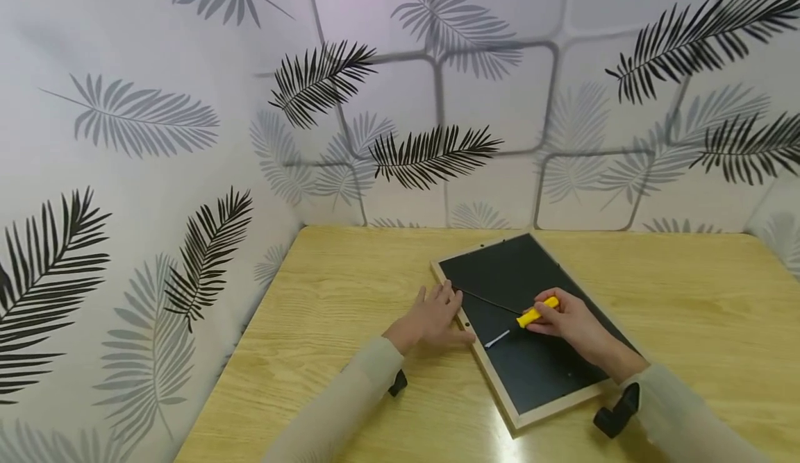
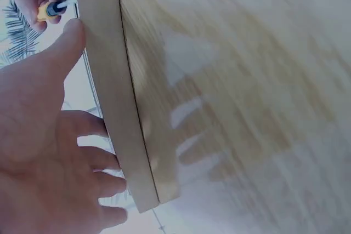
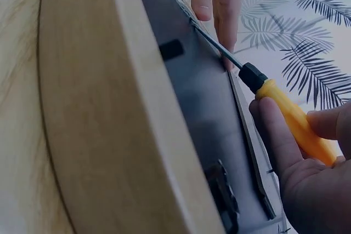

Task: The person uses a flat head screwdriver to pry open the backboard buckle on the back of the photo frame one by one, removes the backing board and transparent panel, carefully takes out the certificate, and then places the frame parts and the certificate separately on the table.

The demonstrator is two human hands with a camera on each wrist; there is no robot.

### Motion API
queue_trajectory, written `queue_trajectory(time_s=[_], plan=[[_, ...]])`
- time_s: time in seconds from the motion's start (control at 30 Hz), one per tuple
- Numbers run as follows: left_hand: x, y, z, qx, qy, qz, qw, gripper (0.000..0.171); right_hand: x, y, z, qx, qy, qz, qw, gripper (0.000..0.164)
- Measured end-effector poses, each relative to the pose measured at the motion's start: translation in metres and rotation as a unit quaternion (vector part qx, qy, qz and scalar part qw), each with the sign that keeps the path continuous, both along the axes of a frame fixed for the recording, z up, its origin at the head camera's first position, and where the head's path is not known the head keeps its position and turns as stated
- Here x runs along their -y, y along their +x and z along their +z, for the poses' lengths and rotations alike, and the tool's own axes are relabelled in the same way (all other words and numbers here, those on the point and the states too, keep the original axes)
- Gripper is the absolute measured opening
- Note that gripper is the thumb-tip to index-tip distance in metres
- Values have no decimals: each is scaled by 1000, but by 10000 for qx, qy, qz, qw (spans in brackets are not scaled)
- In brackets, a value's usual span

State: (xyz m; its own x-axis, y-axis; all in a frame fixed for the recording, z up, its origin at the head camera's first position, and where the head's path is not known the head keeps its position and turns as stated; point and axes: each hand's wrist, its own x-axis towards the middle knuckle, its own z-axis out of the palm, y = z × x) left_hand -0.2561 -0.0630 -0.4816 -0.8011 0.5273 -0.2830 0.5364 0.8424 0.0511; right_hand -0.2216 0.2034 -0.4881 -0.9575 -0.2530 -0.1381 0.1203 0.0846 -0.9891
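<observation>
A wooden picture frame (image 1: 562, 403) lies at an angle on the table, its black backing board (image 1: 544, 376) facing up. My right hand (image 1: 565, 324) grips the yellow handle of a screwdriver (image 1: 537, 313), thumb and fingers wrapped round it. The shaft slants down toward the frame's left inner edge; in the right wrist view its tip meets small metal parts there. My left hand (image 1: 434, 316) rests along the frame's left side, fingers spread and fairly straight. In the left wrist view, those fingertips lie right at the wooden side (image 2: 109, 69).
A thin dark cord (image 1: 487, 299) runs across the backing board. Small dark tabs line the frame's inner edges, and a dark metal hanger (image 3: 222, 195) sits at the near inside edge. The wooden table (image 1: 350, 275) meets a leaf-patterned wall covering (image 1: 400, 199) at the back and left.
</observation>
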Motion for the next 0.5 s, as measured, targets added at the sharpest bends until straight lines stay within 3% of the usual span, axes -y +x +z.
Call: queue_trajectory(time_s=[0.17,0.33,0.5], plan=[[1,-3,2,-194,-50,-170,9997,91,-6,0,0,-20,72,240,9997,30],[1,-3,-2,-130,271,-267,9992,87,-10,1,-1,-6,118,283,9995,30],[-1,-3,0,-75,196,-333,9992,91,-14,1,-2,42,103,341,9994,31]])
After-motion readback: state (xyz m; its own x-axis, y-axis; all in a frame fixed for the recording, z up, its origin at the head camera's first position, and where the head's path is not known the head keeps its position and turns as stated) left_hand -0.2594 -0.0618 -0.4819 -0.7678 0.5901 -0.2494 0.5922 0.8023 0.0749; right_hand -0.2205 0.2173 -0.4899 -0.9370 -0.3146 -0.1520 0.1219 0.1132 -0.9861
